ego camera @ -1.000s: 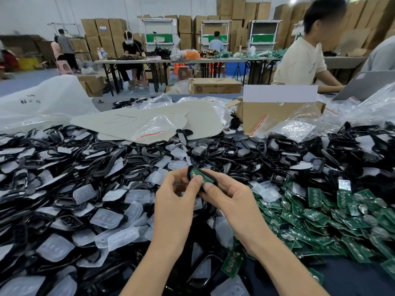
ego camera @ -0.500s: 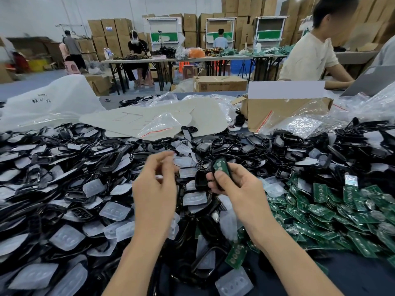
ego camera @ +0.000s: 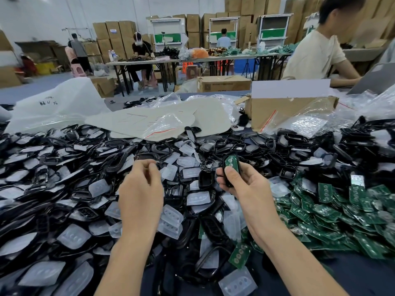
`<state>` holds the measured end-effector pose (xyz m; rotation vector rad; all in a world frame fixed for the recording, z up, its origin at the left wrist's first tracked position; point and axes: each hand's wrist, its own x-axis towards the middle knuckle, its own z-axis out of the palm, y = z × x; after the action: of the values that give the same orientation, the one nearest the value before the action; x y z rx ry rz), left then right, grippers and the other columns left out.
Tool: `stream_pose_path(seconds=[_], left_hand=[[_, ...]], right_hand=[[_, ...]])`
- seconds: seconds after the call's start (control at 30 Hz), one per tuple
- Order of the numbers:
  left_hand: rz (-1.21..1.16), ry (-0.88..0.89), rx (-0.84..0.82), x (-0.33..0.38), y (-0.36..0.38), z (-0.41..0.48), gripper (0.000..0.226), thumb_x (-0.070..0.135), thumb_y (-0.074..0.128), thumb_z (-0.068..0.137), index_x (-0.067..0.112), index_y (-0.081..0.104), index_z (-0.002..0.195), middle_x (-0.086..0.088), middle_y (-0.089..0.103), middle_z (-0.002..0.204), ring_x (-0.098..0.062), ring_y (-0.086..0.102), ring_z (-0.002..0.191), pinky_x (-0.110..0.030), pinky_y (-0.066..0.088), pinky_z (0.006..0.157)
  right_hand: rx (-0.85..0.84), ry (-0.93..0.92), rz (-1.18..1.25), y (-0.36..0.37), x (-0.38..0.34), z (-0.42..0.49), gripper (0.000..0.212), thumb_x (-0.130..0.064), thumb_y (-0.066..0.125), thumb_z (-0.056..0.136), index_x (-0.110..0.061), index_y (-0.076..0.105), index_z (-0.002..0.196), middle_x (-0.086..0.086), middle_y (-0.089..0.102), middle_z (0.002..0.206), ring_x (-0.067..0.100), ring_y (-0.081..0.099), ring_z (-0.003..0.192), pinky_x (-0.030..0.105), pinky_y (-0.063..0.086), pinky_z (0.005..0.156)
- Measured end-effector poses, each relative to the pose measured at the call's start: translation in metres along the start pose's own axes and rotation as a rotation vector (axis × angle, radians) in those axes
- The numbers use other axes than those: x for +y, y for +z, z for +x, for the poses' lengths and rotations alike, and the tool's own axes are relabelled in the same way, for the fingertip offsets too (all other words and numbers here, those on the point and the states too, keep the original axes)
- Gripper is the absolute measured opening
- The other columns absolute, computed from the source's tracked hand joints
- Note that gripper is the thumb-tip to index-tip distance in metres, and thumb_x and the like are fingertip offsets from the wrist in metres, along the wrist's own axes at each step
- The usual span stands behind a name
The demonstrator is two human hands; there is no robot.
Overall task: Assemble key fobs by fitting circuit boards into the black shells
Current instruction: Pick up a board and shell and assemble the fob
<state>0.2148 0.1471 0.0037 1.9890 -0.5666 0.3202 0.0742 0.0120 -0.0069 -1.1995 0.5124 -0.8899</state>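
Gripping an oval black plastic key fob shell upright between thumb and curled fingers, the right hand holds it above the heap, a green circuit board seated in its open face. The left hand hovers beside it, apart, fingers loosely curled with the thumb near the fingertips; whether it pinches anything cannot be told. Loose black shells and translucent rubber button pads cover the dark blue table; a pile of green boards lies to the right.
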Motion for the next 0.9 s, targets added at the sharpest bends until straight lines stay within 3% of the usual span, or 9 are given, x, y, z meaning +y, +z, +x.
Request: stream_pose_path(seconds=[0.13,0.23,0.43,0.53,0.77,0.9], left_hand=[[0.146,0.22,-0.303,0.007,0.007,-0.008,0.015,0.035,0.052,0.1,0.028,0.064,0.093,0.015,0.065,0.074,-0.011,0.063,0.074,-0.037,0.05,0.078],[0.26,0.333,-0.551,0.008,0.007,-0.011,0.019,0.051,0.05,0.096,0.038,0.063,0.094,0.021,0.062,0.087,-0.004,0.057,0.09,-0.036,0.047,0.092],[0.389,0.358,-0.691,0.003,0.003,-0.01,0.028,0.069,0.05,0.087,0.051,0.053,0.109,0.027,0.047,0.098,0.0,0.039,0.101,-0.025,0.025,0.088],[0.415,0.348,-0.694,0.004,0.005,-0.01,0.036,0.065,0.055,0.089,0.049,0.05,0.121,0.025,0.045,0.099,-0.002,0.036,0.101,-0.025,0.023,0.087],[0.355,0.452,-0.596,0.006,0.009,-0.013,0.018,0.048,0.056,0.096,0.043,0.062,0.112,0.021,0.051,0.106,-0.002,0.042,0.107,-0.021,0.022,0.088],[0.283,0.575,-0.46,0.007,0.009,-0.015,0.012,0.037,0.066,0.093,0.033,0.072,0.102,0.019,0.057,0.094,-0.004,0.045,0.092,-0.027,0.037,0.088]], right_hand=[[0.024,-0.001,0.0,0.0,0.001,0.0,0.014,-0.012,0.061,0.099,-0.011,0.065,0.113,0.003,0.078,0.095,0.012,0.073,0.078,0.02,0.057,0.071],[0.048,-0.008,-0.006,0.0,0.002,0.0,0.017,-0.012,0.061,0.1,-0.01,0.062,0.117,0.002,0.078,0.095,0.014,0.074,0.079,0.021,0.058,0.07],[0.048,0.013,0.007,-0.001,0.003,0.002,0.02,-0.011,0.057,0.102,-0.011,0.055,0.122,0.0,0.077,0.094,0.017,0.076,0.081,0.021,0.059,0.069],[0.046,0.03,0.031,-0.002,0.003,0.003,0.02,-0.009,0.055,0.102,-0.013,0.052,0.122,0.001,0.078,0.095,0.018,0.076,0.08,0.022,0.059,0.069],[0.043,0.046,0.047,-0.003,0.004,0.005,0.021,-0.005,0.051,0.101,-0.017,0.047,0.118,0.002,0.077,0.094,0.018,0.075,0.075,0.022,0.058,0.066],[0.048,0.05,0.011,-0.005,0.004,0.004,0.026,-0.004,0.045,0.102,-0.025,0.048,0.117,-0.003,0.077,0.088,0.015,0.07,0.065,0.022,0.055,0.058]])
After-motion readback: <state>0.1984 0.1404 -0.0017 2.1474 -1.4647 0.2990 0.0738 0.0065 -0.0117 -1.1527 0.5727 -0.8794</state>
